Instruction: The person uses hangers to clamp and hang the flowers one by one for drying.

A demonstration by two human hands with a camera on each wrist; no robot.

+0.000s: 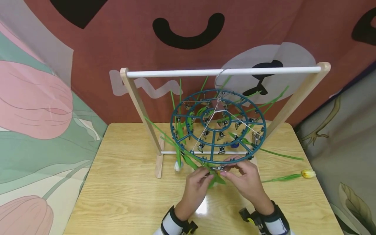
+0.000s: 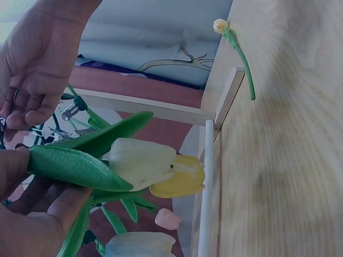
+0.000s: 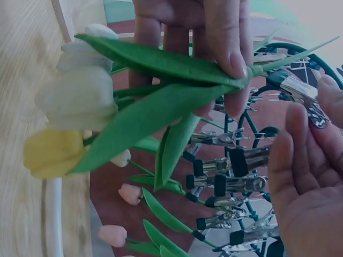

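My left hand (image 1: pixel 196 186) pinches an artificial white tulip (image 3: pixel 77 97) by its green leaves and stem, just under the near edge of the round green hanger (image 1: pixel 212 153). In the left wrist view the white bloom (image 2: pixel 140 165) hangs downward, overlapping a yellow tulip (image 2: pixel 179 179) behind it. At the hanger's front rim my right hand (image 1: pixel 248 179) grips a metal clip (image 3: pixel 300 92) between thumb and fingers. The tulip's stem runs up to the clip's dark-tipped end in the right wrist view. Several other metal clips (image 3: pixel 246 184) hang from the rings.
A wooden stand with a white top bar (image 1: pixel 182 72) carries the hanger by a hook. Several tulips hang among the clips, including a pink one (image 3: pixel 112 235). One yellow tulip (image 1: pixel 307 173) lies on the wooden table (image 1: pixel 123 195) at right. A printed curtain stands behind.
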